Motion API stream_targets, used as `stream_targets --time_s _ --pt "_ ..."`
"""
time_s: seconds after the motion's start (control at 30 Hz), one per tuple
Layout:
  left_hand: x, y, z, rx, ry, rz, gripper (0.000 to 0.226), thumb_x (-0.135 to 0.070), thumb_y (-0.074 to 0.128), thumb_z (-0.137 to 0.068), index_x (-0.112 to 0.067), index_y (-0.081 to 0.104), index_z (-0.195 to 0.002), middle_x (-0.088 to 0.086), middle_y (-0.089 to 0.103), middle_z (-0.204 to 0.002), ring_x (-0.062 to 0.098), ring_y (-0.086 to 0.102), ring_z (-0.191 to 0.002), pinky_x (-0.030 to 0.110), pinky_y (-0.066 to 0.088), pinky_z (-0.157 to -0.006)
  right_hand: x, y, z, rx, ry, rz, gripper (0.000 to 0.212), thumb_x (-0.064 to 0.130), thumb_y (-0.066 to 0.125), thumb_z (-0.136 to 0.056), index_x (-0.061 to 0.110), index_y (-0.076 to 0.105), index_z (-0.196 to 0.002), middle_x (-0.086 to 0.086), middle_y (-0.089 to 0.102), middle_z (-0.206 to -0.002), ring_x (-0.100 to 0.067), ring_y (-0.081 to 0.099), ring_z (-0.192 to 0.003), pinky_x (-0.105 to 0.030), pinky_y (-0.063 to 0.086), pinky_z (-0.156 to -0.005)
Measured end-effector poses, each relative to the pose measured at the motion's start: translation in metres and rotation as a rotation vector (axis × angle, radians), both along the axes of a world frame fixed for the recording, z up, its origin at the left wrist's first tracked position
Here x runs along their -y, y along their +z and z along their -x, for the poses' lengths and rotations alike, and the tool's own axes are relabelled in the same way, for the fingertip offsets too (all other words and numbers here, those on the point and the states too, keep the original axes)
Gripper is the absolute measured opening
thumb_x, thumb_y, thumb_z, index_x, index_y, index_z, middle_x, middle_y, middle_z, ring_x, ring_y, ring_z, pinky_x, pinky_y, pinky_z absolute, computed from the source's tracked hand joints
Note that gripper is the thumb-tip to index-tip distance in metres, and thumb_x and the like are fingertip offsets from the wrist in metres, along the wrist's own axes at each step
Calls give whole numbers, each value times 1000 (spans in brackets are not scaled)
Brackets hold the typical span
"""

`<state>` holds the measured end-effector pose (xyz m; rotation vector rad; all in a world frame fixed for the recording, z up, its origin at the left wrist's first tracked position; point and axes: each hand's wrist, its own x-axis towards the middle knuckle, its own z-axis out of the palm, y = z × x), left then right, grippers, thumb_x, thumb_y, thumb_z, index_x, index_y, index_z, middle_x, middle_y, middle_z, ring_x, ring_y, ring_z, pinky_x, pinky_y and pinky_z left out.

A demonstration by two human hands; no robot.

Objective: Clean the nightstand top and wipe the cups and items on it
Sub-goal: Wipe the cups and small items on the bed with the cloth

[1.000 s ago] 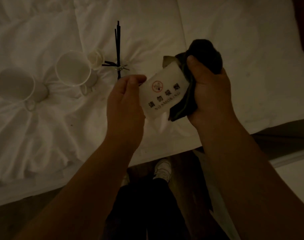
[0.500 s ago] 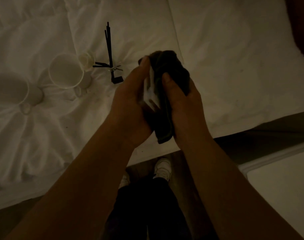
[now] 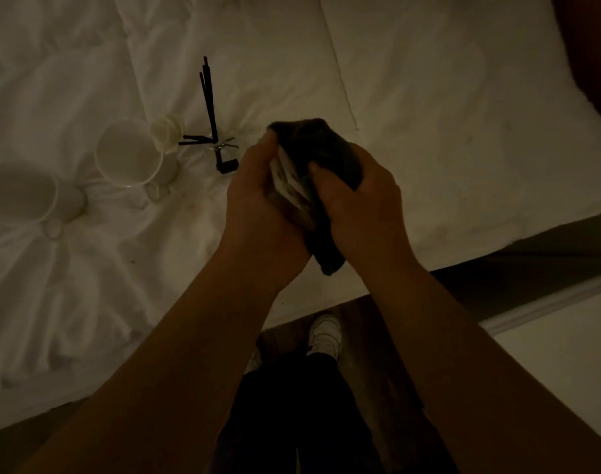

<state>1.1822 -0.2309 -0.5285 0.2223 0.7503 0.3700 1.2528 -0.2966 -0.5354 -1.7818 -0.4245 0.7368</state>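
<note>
My left hand (image 3: pixel 261 200) grips a small white no-smoking sign (image 3: pixel 288 181), seen edge-on above the bed. My right hand (image 3: pixel 360 200) holds a dark cloth (image 3: pixel 321 148) pressed against the sign's face; the cloth wraps over the top and hangs below my hands. Two white cups lie on the white bedding at the left, one cup (image 3: pixel 129 153) nearer my hands and the other cup (image 3: pixel 22 193) at the frame's edge. Most of the sign is hidden between cloth and palm.
A white crumpled item (image 3: pixel 167 131) and a black reed diffuser with sticks (image 3: pixel 211 124) lie on the bed (image 3: pixel 429 114) beside the nearer cup. The nightstand's white top (image 3: pixel 565 354) shows at lower right. My shoes (image 3: pixel 323 333) stand on dark floor below.
The sign turned from face-up to edge-on and the cloth closed over it. Both hands have since stayed pressed together with the cloth on the sign; the view shifted slightly.
</note>
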Motion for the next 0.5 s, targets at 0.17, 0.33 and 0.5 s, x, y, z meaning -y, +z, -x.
stream_targets --time_s 0.17,0.33,0.5 --pt "0 -8 -10 -56 183 181 51 -54 51 -88 -12 61 -115 14 62 -121 31 62 -110 45 50 -92 9 -8 6 214 -75 6 36 23 64 -88 16 61 -123 10 66 -109 0 61 -100 -12 48 -86" --pt "6 -20 -8 106 194 187 59 -50 44 -93 -5 78 -74 11 73 -76 23 73 -71 29 58 -60 8 -8 11 720 294 -40 48 28 60 -88 9 56 -131 -15 56 -133 -26 55 -116 -31 46 -97" --pt "2 -13 2 207 27 150 42 -38 53 -83 -6 67 -107 15 69 -101 30 67 -96 39 54 -89 15 -12 -17 834 412 -36 47 27 62 -90 14 54 -134 -17 53 -134 -32 56 -115 -46 52 -86"
